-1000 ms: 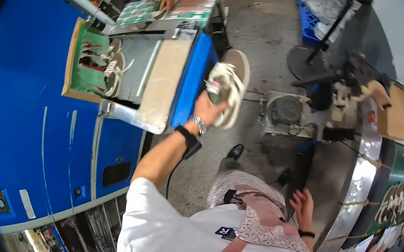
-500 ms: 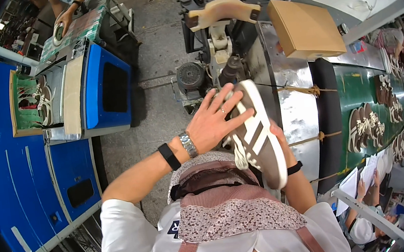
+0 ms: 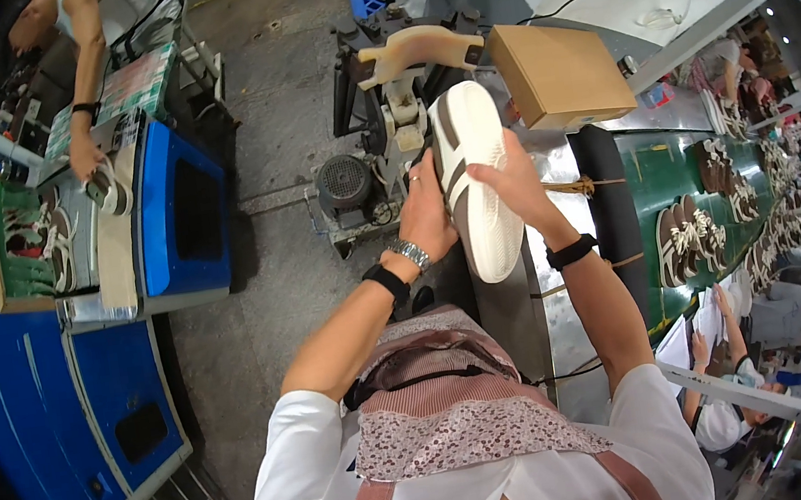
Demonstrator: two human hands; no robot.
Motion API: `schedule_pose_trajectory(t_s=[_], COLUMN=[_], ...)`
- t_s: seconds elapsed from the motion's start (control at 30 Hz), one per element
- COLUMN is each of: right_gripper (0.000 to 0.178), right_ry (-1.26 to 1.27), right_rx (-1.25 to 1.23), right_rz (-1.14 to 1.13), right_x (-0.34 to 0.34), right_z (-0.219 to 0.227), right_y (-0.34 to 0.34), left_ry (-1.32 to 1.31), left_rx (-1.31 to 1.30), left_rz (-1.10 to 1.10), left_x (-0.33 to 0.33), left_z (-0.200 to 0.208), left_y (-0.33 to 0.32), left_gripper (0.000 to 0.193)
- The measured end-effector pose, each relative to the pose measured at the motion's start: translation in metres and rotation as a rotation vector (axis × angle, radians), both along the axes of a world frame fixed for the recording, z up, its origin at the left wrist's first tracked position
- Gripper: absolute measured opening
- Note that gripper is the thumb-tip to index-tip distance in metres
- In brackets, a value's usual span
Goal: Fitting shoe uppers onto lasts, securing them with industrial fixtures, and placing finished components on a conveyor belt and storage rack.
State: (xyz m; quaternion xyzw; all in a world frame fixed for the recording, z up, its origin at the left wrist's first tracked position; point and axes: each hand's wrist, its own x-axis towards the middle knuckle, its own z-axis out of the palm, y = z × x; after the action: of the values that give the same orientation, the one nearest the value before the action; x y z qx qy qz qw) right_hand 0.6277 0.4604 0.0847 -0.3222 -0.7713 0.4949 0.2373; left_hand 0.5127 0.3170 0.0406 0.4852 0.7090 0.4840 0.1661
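Note:
A brown and white sneaker (image 3: 491,237) is held up in front of my chest, its pale sole tilted toward me and its toe-to-heel length nearly upright. My left hand (image 3: 428,212) is closed on the shoe's left side, with most of its fingers behind the upper. From the right, my right hand (image 3: 520,185) grips the shoe, thumb lying across the sole and the other fingers largely hidden. Just beyond the shoe stands a machine with a curved, cream-coloured pad (image 3: 421,51) on top.
A motor (image 3: 345,181) sits low beside the machine. To the right are a cardboard box (image 3: 561,72) and a green conveyor (image 3: 647,160) bearing several sneakers. At left, a co-worker's hand (image 3: 86,157) holds a shoe over a blue machine (image 3: 178,212) with a conveyor.
The sneaker has moved away from my body and turned, so its sole now shows. My right hand has come up onto the sole; my left has slid down its side. The co-worker's shoe moved nearer.

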Motion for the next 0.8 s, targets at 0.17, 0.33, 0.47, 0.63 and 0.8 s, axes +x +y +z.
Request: schedule_pose_trajectory(t_s=[0.17, 0.33, 0.47, 0.63, 0.8], right_gripper=[0.091, 0.083, 0.083, 0.075, 0.069], right_ry=[-0.512, -0.454, -0.403, -0.355, -0.272], right_rx=[0.362, 0.417, 0.4, 0.414, 0.502], right_rz=[-0.06, 0.027, -0.048, -0.131, -0.183], right_x=[-0.045, -0.035, -0.017, -0.048, -0.042], right_z=[0.017, 0.019, 0.021, 0.013, 0.005], right_y=[-0.004, -0.01, -0.023, -0.023, -0.027], left_ry=[0.1, -0.245, -0.352, -0.706, -1.3], left_rx=[0.117, 0.215, 0.085, 0.083, -0.029], left_rz=[-0.076, -0.243, -0.321, -0.306, -0.119], left_x=[-0.029, -0.024, -0.021, -0.027, -0.022], left_z=[-0.036, -0.074, -0.073, -0.08, -0.067], left_y=[0.008, 0.02, 0.016, 0.002, 0.006], left_gripper=[0.071, 0.047, 0.062, 0.07, 0.063])
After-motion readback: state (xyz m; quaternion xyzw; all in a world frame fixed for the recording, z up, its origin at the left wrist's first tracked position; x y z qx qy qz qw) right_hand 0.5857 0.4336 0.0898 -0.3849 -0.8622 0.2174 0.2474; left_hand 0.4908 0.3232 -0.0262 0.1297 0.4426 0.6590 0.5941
